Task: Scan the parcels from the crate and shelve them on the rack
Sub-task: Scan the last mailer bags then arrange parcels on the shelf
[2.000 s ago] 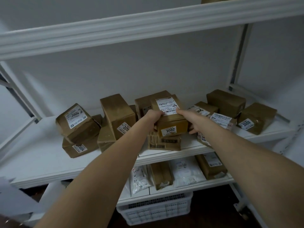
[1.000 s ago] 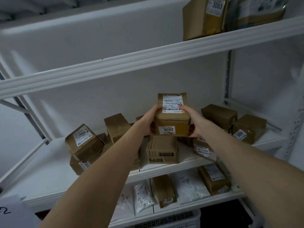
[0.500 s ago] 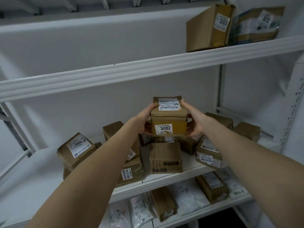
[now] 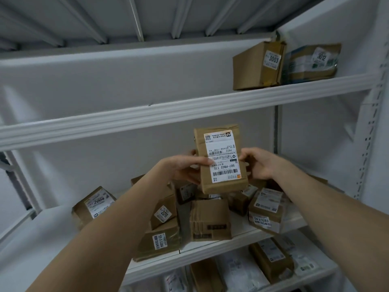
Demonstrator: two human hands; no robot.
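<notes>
Presently I hold the brown parcel (image 4: 221, 163) above the crowded middle shelf (image 4: 52, 232), my left hand (image 4: 181, 168) and right hand (image 4: 260, 163) each gripping an edge, label toward me, probably to check its number before shelving.

Parcel storeroom or courier pickup point, to judge by the white steel rack (image 4: 370, 131). Piled on its middle shelf (image 4: 210, 249), brown cartons (image 4: 210, 220) with barcode labels and big handwritten-style numbers like 2004 and 2011. One level above that shelf, two more boxes (image 4: 259, 66) marked 3003 and 3012. Below that shelf, pale mailer bags (image 4: 240, 272).
</notes>
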